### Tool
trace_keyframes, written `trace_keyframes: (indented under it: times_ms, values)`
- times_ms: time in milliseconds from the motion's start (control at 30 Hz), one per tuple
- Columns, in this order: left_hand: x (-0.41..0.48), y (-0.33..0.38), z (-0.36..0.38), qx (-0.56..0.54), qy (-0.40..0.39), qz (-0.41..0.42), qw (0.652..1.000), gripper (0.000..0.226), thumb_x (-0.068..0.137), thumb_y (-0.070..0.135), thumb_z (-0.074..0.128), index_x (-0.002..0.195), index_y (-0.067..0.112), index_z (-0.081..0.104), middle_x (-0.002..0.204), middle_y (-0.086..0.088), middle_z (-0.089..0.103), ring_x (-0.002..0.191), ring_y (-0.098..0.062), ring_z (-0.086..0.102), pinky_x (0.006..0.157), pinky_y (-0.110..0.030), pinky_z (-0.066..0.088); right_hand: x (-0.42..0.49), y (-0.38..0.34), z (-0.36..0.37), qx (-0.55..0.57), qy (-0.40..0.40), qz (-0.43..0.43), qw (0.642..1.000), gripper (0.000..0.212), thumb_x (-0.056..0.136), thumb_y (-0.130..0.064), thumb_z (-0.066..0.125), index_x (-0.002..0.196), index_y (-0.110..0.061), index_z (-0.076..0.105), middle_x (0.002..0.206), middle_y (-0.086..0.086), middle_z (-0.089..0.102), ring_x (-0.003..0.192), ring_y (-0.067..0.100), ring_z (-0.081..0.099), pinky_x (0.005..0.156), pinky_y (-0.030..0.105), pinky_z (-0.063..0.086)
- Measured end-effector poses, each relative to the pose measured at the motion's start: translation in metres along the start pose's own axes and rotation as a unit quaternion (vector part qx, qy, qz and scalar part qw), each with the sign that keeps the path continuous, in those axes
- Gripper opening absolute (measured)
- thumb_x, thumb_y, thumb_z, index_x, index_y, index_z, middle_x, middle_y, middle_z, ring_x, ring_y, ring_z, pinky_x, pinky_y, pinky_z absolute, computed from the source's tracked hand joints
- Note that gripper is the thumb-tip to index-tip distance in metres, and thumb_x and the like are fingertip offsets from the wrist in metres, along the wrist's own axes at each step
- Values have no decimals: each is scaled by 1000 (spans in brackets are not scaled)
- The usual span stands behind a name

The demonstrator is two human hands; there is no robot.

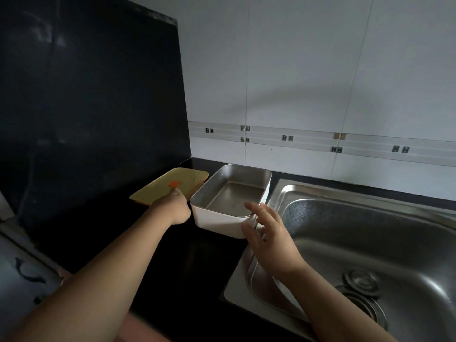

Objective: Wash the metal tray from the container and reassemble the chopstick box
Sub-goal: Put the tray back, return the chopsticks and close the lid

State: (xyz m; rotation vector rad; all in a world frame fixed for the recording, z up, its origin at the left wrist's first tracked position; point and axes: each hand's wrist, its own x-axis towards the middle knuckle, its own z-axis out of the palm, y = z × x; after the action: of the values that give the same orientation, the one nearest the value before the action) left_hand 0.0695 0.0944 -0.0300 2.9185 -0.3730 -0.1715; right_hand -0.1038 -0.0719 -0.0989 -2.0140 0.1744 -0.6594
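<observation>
The metal tray point(234, 191) is sitting inside a white container point(217, 222), its rim showing just above the container's walls and its bottom lying bare. The container is resting on a black counter point(197, 262), just beside the rim of the sink point(370, 230), which is lying at three to four o'clock from it. At the tray's five o'clock corner the right hand point(269, 238) is hovering with its fingers spread and loosely straight, holding nothing. Its fingertips are reaching over the tray's near rim and its thumb is lying in front of the container's wall, though whether it is actually touching either is hard to tell. At nine o'clock from the tray a yellow lid point(158, 188) is lying flat on the counter, close beside the container, with a small orange tab point(174, 184) on its top. The left hand point(174, 206) is reaching onto the lid from six o'clock, one finger stretching along the top with its tip at the tab. The other fingers are hiding behind the back of the hand, so I cannot tell whether it is gripping the lid. Farther out at four o'clock, a round drain plug point(361, 282) is sitting in the sink's basin. A pale tiled wall point(320, 82) is rising at twelve o'clock behind everything, a patterned strip point(320, 141) is running across it, and a dark panel point(86, 95) is standing at ten o'clock.
</observation>
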Motion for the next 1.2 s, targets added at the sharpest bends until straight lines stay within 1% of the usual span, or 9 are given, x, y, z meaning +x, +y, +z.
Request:
trace_keyframes:
  times_ms: [33, 167, 400, 533, 700, 933, 1000, 1133, 1200]
  values:
    - [0, 0, -1, -37, 10, -2, 999, 68, 97, 13, 44, 158, 3, 14, 140, -18, 54, 116, -34, 60, 89, -39, 52, 0, 0, 0, 0, -1, 0, 1000, 40, 93, -43, 59, 117, -72, 45, 150, -6, 37, 132, 29, 51, 102, 47, 50]
    - [-4, -1, -4, -262, 68, -42, 962, 27, 101, 12, 42, 128, 10, 45, 95, -8, 57, 74, -22, 60, 53, -32, 51, -1, -1, 0, 1, 2, -6, 1000, 40, 93, -42, 59, 115, -72, 45, 149, -7, 38, 133, 27, 50, 104, 46, 49]
    - [-16, -2, -11, -535, 239, 61, 808, 16, 104, 27, 52, 111, 15, 46, 80, -7, 54, 53, -14, 51, 45, -25, 44, 0, -1, 1, 3, 7, -11, 1000, 41, 95, -37, 60, 116, -69, 47, 146, -6, 41, 131, 25, 51, 105, 45, 48]
    - [-31, -1, 0, -542, 296, 134, 775, 12, 101, 24, 58, 104, 19, 48, 79, -5, 57, 55, -13, 55, 48, -18, 51, 0, 2, 0, -2, 11, -15, 1000, 37, 96, -33, 61, 124, -55, 53, 144, -6, 43, 131, 18, 50, 107, 43, 46]
    - [-38, -11, 33, -545, 207, 106, 806, 12, 100, 24, 61, 99, 17, 52, 74, -6, 59, 57, -15, 59, 66, -42, 59, 0, 4, -1, 4, 12, -15, 1000, 37, 96, -29, 61, 130, -44, 55, 138, -11, 45, 124, 12, 52, 105, 41, 47]
    - [-29, -2, 15, -544, 263, 75, 793, 23, 103, 37, 54, 109, 16, 49, 80, -17, 57, 49, -16, 48, 39, -23, 42, 0, 2, -1, 4, 12, -15, 1000, 37, 96, -33, 60, 124, -55, 52, 144, -5, 44, 131, 17, 49, 108, 44, 45]
    - [-27, 8, 4, -622, 217, 50, 750, 27, 101, 38, 57, 110, 13, 51, 72, -10, 53, 43, -11, 40, 39, -24, 37, -1, 1, 0, 5, 10, -13, 1000, 38, 94, -38, 59, 119, -64, 49, 146, -4, 43, 133, 20, 48, 108, 45, 45]
    - [-29, 37, -36, -809, 40, 5, 587, 24, 100, 38, 60, 86, 21, 52, 59, 7, 40, 40, -6, 32, 38, -20, 28, 0, -1, 0, -1, 9, -11, 1000, 41, 94, -38, 59, 116, -71, 46, 147, -5, 42, 136, 21, 46, 109, 45, 44]
    - [-25, 53, -44, -799, 13, 26, 600, 25, 101, 37, 59, 84, 22, 50, 59, 6, 39, 37, -6, 31, 37, -18, 27, -1, -2, -1, -1, 12, -9, 1000, 40, 93, -41, 59, 116, -70, 46, 146, -6, 43, 134, 22, 48, 108, 45, 45]
